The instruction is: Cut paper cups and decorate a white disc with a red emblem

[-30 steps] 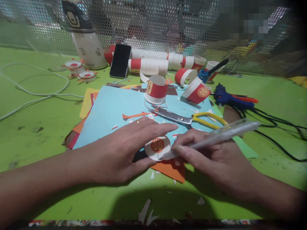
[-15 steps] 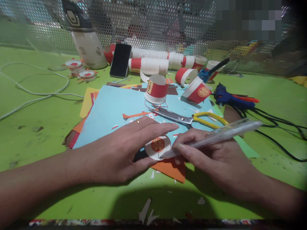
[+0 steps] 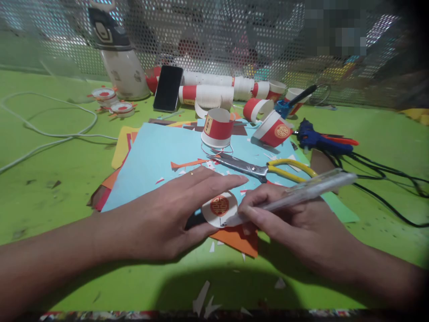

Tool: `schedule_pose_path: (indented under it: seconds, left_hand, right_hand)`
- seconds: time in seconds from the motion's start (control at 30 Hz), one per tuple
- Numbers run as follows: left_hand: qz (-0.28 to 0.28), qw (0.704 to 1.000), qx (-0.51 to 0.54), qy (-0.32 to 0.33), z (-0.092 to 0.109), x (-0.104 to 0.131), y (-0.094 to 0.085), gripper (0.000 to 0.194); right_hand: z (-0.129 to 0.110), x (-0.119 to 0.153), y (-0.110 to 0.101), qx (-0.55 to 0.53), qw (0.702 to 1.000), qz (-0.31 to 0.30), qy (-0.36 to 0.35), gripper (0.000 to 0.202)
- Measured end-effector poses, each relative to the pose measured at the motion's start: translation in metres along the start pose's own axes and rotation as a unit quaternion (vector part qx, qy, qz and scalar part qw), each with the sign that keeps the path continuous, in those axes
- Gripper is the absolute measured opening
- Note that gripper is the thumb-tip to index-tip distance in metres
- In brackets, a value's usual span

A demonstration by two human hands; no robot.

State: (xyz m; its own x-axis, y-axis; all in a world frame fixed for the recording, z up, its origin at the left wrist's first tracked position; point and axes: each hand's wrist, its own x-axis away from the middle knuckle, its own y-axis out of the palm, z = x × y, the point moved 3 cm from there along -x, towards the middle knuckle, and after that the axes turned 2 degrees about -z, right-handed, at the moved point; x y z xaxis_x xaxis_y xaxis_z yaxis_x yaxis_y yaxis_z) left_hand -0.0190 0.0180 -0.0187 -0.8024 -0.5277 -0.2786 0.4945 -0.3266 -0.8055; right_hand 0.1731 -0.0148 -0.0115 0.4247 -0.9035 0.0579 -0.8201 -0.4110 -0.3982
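Note:
A round white paper disc (image 3: pixel 208 213) with a red and gold emblem lies over blue and orange paper. My left hand (image 3: pixel 174 210) steadies the disc, thumb at its lower edge and fingers along its upper side. In my right hand (image 3: pixel 284 219) is a clear pen (image 3: pixel 311 190), its tip on the disc's lower edge by a short dark line. Just beyond my hands are yellow-handled scissors (image 3: pixel 248 167), blades apart. A red and white paper cup (image 3: pixel 221 129) stands behind them, and another cup (image 3: pixel 273 129) leans to its right.
Stacked cups (image 3: pixel 214 94) lie at the back beside a black phone (image 3: pixel 168 88) and a large bottle (image 3: pixel 120 67). At right is a blue glue gun (image 3: pixel 321 138) with black cords. A pale cable (image 3: pixel 67 136) curls at left. Paper scraps (image 3: pixel 201 297) lie near the front edge.
The view has shifted slightly. Both hands keep nearly the same pose; the pen tip stays at the disc's lower edge, with the dark line looking slightly longer.

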Motion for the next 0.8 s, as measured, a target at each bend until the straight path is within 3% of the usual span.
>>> schedule_pose_path:
  seconds: [0.33, 0.6, 0.8]
  left_hand:
    - [0.009, 1.000, 0.022, -0.004, -0.0009, -0.0019, -0.0008, 0.066]
    - [-0.002, 1.000, 0.018, -0.001, -0.0046, -0.0020, -0.0015, 0.073]
    - [-0.016, 0.998, -0.016, -0.053, -0.0040, -0.0030, -0.0010, 0.084]
  right_hand:
    - [0.0032, -0.0026, -0.0087, -0.086, 0.993, 0.080, -0.007, 0.018]
    - [0.0026, -0.0054, -0.0059, -0.063, 0.996, 0.065, 0.009, 0.021]
    - [0.0035, -0.0057, -0.0054, -0.071, 0.995, 0.067, 0.010, 0.019]
